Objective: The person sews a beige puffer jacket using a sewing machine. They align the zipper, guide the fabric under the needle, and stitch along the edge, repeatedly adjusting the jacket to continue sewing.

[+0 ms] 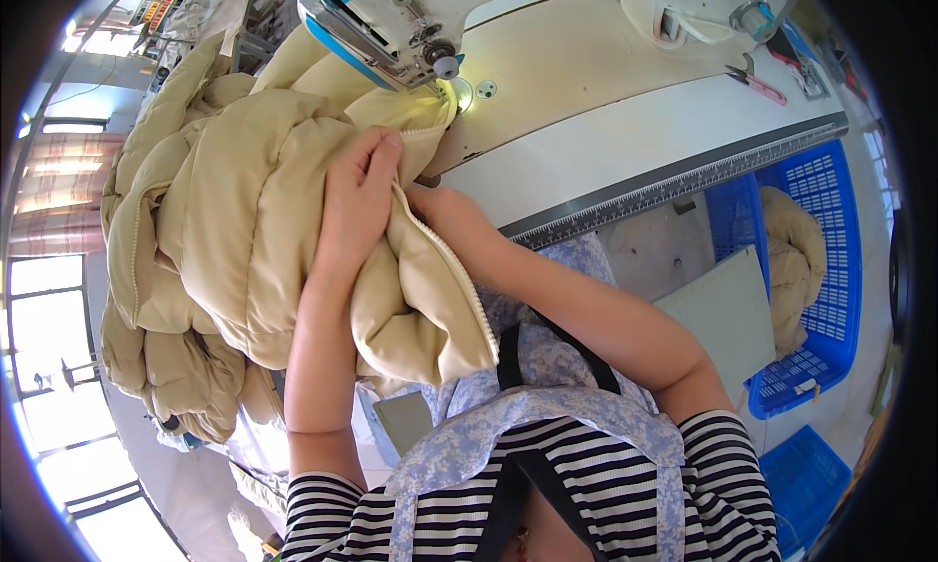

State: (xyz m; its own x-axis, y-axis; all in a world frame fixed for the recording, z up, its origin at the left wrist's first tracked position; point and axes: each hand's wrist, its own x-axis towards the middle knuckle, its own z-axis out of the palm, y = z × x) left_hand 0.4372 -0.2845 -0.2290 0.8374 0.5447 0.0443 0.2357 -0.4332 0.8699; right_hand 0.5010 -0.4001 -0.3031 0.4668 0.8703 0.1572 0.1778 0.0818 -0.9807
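Observation:
A beige quilted puffer jacket [249, 220] with a pale zipper along its edge spills over the left side of a sewing machine [381, 34], its top part lying by the lit needle area. My left hand [366, 186] is closed on the jacket beside the zipper, thumb and fingers pressed into the fabric. My right hand [440, 215] is just right of it at the table's front edge, its fingers hidden behind the zipper edge of the jacket, so their grip is unclear.
The white table has a ruler [635, 195] along its front edge and pink-handled snips [762, 88]. To the right, a blue crate [831, 298] holds more beige padded fabric, near a grey-green board [718, 313]; another blue bin [796, 484] is lower. Windows [59, 415] are at far left.

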